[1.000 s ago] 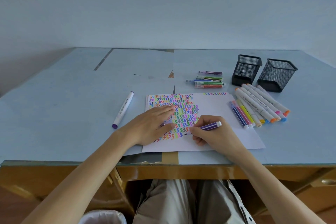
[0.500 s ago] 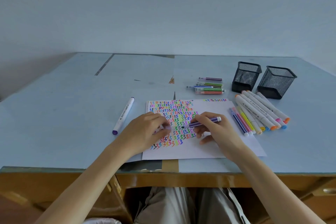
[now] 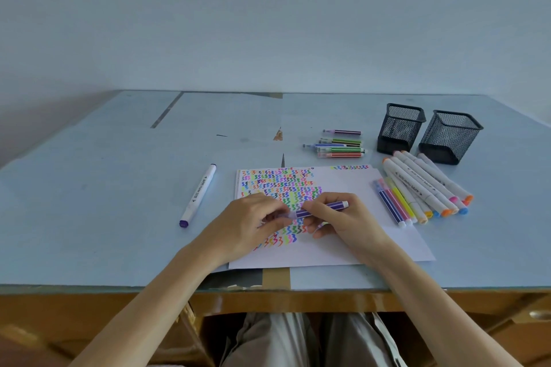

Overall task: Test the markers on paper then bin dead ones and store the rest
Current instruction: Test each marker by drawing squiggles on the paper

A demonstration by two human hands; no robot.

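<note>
the pale blue bench (image 3: 119,202) carries everything, its near edge running above a wooden front. on it lies the white paper (image 3: 351,188), its left half filled with rows of coloured squiggles and a short strip of squiggles at the top right. two black mesh pen cups (image 3: 401,128) stand side by side at the far right, upright. just in front of them a row of thick white markers (image 3: 423,182) lies slanted, coloured caps toward the near side, with a few thin markers (image 3: 393,202) beside them at the paper's right edge. a small cluster of thin striped markers (image 3: 340,147) lies beyond the paper's top edge. one thick white marker with a purple cap (image 3: 198,195) lies alone, left of the paper.

above the paper's squiggles, the left hand (image 3: 247,223) has its fingers curled, pinching the cap end of a purple striped marker (image 3: 325,208). the right hand (image 3: 343,220) grips the same marker's barrel with thumb and fingers curled round it; its white tail end points right.
</note>
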